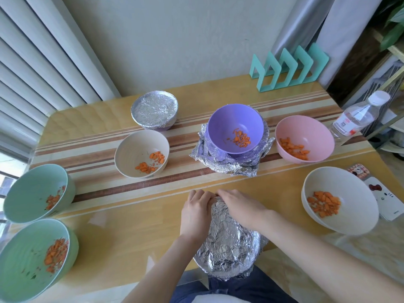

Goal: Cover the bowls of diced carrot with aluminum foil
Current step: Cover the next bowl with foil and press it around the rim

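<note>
1. A foil-covered bowl (229,243) sits at the table's near edge in the centre. Its silver skin is crinkled and domed, and the bowl beneath is hidden.
2. The left hand (195,212) and right hand (240,204) meet at its far rim, with fingers curled down over the foil and clamped onto it.
3. At near left are two smooth mint-green bowls, one closer (37,259) and one behind it (37,193). Each holds orange diced carrot (54,254) and is uncovered.
4. At near right is a cream bowl (338,200) of carrot, beside white printed cards (384,197).
5. In the middle row, another cream bowl (142,154) stands on the left. At the centre a glossy purple bowl (236,127) rests on a crumpled foil heap (229,165). A pink bowl (303,138) stands on the right. All three are open, with carrot inside.
6. Farther left, a bowl sealed in foil (154,110) has a flat, taut, wrinkled top.
7. The wooden table (131,226) is glossy, with brown stripes across it.
8. At far right are a clear plastic bottle (358,114) and an angular teal rack (288,66).
</note>
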{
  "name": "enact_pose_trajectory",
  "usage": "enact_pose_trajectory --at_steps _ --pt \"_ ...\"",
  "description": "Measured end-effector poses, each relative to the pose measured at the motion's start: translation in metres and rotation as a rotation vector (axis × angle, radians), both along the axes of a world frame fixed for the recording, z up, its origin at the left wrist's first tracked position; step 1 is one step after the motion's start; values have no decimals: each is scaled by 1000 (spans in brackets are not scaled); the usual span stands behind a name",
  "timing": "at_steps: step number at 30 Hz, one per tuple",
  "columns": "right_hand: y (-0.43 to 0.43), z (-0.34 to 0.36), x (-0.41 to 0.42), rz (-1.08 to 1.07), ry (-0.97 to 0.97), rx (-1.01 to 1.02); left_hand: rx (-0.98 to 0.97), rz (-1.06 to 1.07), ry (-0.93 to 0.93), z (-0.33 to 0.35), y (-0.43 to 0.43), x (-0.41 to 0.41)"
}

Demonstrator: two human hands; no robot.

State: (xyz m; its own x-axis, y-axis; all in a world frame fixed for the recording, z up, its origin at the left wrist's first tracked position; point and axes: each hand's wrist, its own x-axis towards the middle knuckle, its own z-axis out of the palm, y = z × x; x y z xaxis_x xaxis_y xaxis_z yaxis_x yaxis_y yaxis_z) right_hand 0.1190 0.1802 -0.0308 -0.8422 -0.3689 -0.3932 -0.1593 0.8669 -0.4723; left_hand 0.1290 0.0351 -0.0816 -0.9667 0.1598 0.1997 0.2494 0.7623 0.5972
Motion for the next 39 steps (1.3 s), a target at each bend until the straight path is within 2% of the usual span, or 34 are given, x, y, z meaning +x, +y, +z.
enact_pose_trajectory --at_steps 3,6,9,12,19,24,29,39 --pt "-3 -2 -4 -13 39 26 9 3 -2 -1 0 -1" --pt "0 -7 -8 -48 17 -58 -1 6 5 -3 -2 -1" --pt "5 -11 -12 -136 -140 -221 -11 -1 19 -4 -5 1" --pt "8 -8 -13 -165 -295 -276 -13 -28 26 -4 -6 2" --pt "11 -2 -17 -150 -378 -289 4 -26 41 -2 -6 4" --pt "12 -13 -13 -192 -319 -322 15 20 2 -3 -10 -1" --pt "12 -17 -10 -191 -177 -233 45 54 -40 -3 -10 -3" --pt "15 -21 -7 -204 -178 -227 123 121 -115 -4 -12 4"
